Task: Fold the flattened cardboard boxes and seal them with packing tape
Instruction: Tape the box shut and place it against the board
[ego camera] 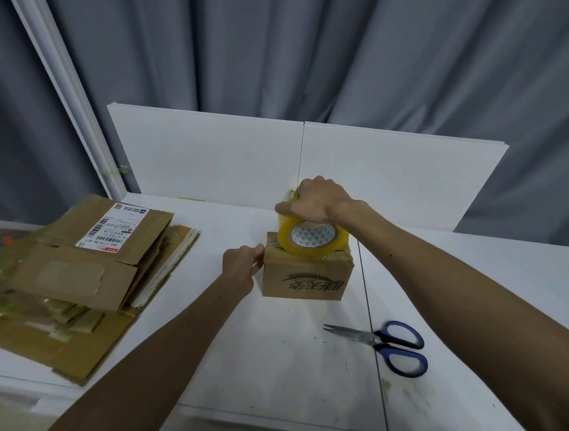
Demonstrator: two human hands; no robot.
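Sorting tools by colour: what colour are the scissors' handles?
Dark blue. The scissors show best in the head view, the only one.

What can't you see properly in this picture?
All in the head view:
- The tape roll and right-hand grip cover the top of the small box, so its seam is hidden.
- The left-hand grip: fingertips turned away at the box's corner; whether they pinch tape is unclear.
- The label on the flattened boxes: print too small; the stack runs off the left edge.
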